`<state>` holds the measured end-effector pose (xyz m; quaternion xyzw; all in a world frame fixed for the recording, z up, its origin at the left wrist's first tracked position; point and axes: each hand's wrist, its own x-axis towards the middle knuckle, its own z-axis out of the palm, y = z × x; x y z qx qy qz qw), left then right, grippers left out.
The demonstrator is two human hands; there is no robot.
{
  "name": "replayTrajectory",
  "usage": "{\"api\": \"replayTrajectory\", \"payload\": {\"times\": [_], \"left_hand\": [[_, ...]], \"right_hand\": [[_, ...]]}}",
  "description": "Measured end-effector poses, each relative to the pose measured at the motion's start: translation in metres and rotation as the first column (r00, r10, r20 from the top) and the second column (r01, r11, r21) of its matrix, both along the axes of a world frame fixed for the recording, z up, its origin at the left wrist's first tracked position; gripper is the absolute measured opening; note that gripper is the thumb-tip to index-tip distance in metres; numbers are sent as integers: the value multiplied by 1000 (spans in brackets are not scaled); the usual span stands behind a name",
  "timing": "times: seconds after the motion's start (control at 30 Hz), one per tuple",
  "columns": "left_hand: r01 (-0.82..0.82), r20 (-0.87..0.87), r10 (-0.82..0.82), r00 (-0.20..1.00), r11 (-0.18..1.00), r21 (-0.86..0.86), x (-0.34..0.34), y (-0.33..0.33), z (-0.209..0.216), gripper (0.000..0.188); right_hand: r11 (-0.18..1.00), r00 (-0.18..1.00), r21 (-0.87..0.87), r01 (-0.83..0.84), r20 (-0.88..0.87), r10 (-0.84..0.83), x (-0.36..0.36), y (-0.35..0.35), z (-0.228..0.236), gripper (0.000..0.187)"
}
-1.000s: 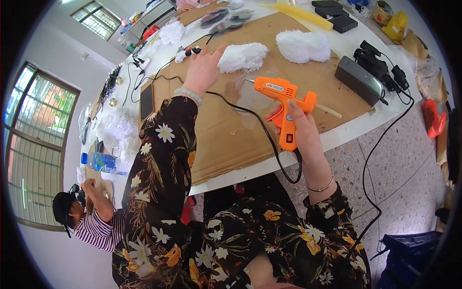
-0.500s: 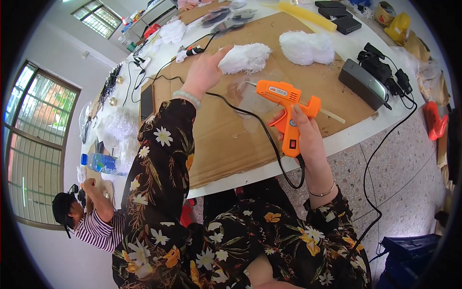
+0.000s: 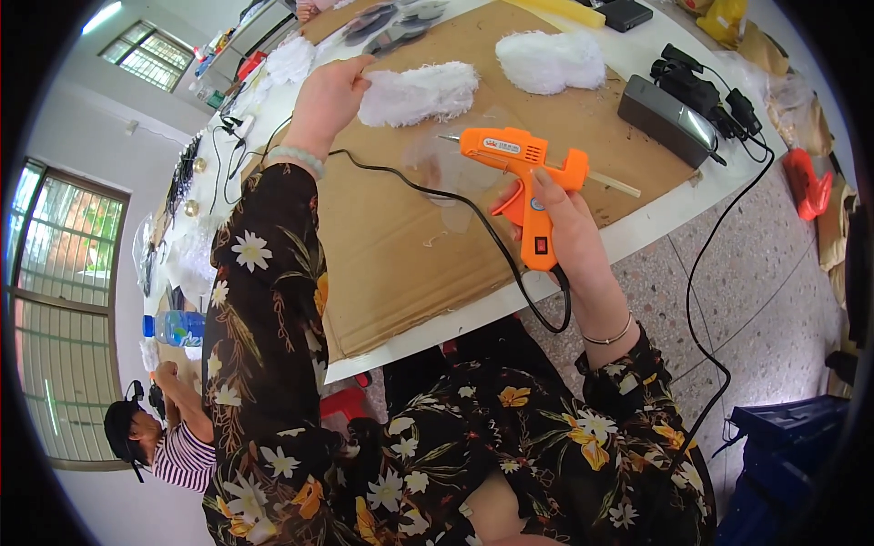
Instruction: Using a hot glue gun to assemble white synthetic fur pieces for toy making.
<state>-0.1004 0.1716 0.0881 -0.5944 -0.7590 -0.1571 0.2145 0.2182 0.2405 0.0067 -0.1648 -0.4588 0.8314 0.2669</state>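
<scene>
An orange hot glue gun (image 3: 537,214) is gripped by its handle in my right hand (image 3: 575,223), fingers at the trigger. Its metal nozzle points left above a clear plastic sheet (image 3: 437,159), and a pale glue stick (image 3: 614,184) sticks out of its back. My left hand (image 3: 330,102) reaches to the left end of a white fluffy pad (image 3: 419,95), its fingers bent together. What those fingertips hold, if anything, is hidden. A second white fluffy pad (image 3: 551,64) lies to the right, on the same brown cardboard (image 3: 410,273).
A dark grey box-shaped device (image 3: 669,120) and black cables (image 3: 701,86) occupy the table's right side. The gun's black cord (image 3: 473,207) crosses the cardboard. A water bottle (image 3: 177,328) stands at left, near another person (image 3: 177,428). A blue crate (image 3: 783,455) sits at lower right.
The view has shifted. My left hand has moved from pointing over the near fluffy pad to its left end, fingers now bent. The right hand keeps holding the glue gun.
</scene>
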Motion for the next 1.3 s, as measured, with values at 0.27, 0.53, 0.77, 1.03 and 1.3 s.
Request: {"api": "replayTrajectory", "payload": {"times": [0.27, 0.53, 0.77, 1.03, 1.3], "left_hand": [[-132, 467, 20, 884, 969, 208, -15, -8, -8, 32], [-435, 716, 32, 697, 812, 388, -15, 3, -5, 39], [-81, 86, 39, 996, 826, 558, -10, -17, 19, 30], [200, -96, -203, 974, 979, -39, 73, -154, -2, 46], [225, -40, -231, 972, 967, -118, 117, -270, -39, 33]], "right_hand": [[999, 999, -11, 38, 4, -38, -2, -5, 4, 36], [997, 998, 52, 60, -15, -59, -8, -1, -7, 37], [991, 997, 107, 74, -12, -73, -8, -2, -7, 38], [988, 996, 129, 80, 31, -85, -6, -6, -7, 39], [986, 990, 111, 128, 46, -134, -10, -3, -13, 35]]}}
